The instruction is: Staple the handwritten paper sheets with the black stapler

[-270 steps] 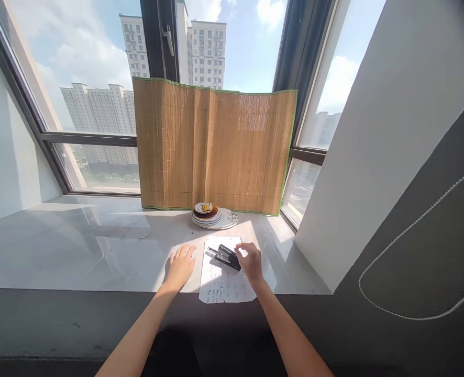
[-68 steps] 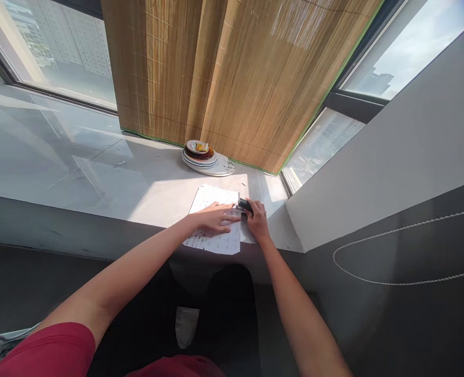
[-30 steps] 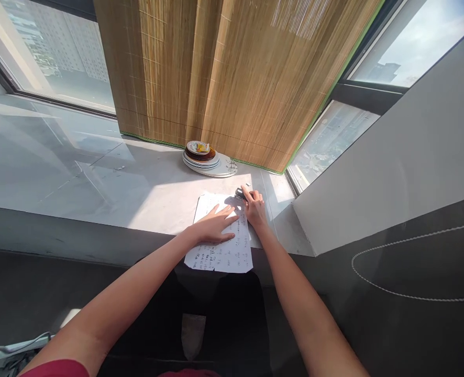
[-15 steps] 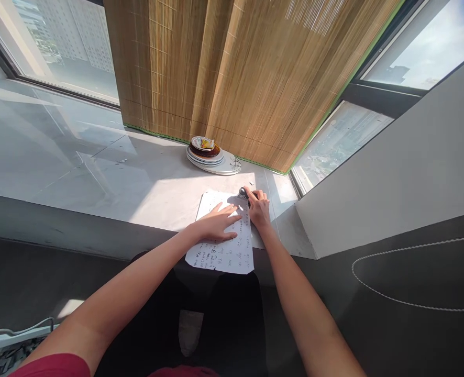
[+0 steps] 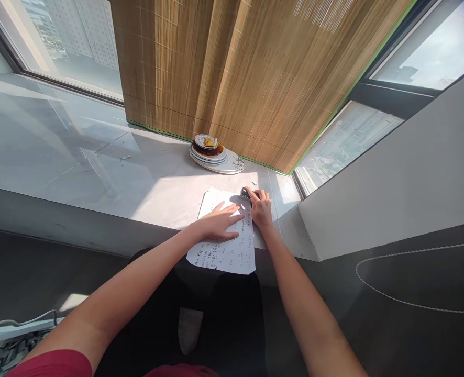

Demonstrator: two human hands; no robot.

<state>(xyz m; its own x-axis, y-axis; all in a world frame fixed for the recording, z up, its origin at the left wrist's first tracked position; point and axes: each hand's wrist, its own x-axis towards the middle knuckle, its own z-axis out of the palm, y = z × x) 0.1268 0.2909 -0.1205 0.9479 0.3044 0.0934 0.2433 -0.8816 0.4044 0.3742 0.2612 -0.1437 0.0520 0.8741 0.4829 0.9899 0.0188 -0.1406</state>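
A sheet of paper (image 5: 232, 256) with handwriting lies on the light ledge, its lower edge reaching past the ledge's front. Across its middle my left hand (image 5: 221, 222) rests flat, fingers spread. My right hand (image 5: 262, 208) is at the paper's upper right corner, its fingers wrapped round a small black tool (image 5: 245, 193) that sits at the paper's edge. What kind of tool it is cannot be made out clearly, as the fingers cover part of it.
Behind the paper, a stack of plates (image 5: 208, 157) with a small yellow packet (image 5: 210, 142) on top stands near a bamboo blind (image 5: 224, 68). A beaded cord (image 5: 397, 300) hangs at the right. A box of dark pieces (image 5: 15, 345) is at the lower left.
The camera view has shifted slightly. Both hands keep nearly the same places on the paper, and the black tool stays at its upper right corner.
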